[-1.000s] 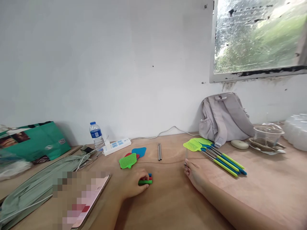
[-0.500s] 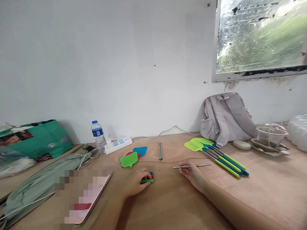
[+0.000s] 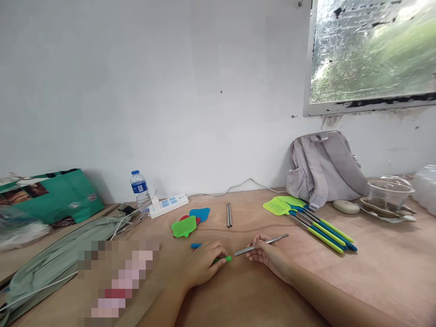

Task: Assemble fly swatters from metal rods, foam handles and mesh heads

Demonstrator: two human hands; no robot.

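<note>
My left hand is closed around a green plastic handle, whose tip pokes out past the fingers. Beneath the hand lies a blue handle, mostly covered. In a pinch, my right hand holds a metal rod by its middle; its left end points at the green handle's tip, a small gap apart. Farther back, two metal rods lie side by side. To their left are loose swatter heads: green, blue and a partly covered red one.
Several assembled fly swatters lie in a pile at the right. Behind them stand a grey backpack and a plastic cup. A power strip, a water bottle and a green bag sit at the left.
My left hand has lifted the green handle and moved right with it. The rod in my right hand has shifted left and tilted, its left end dropping toward the handle.
</note>
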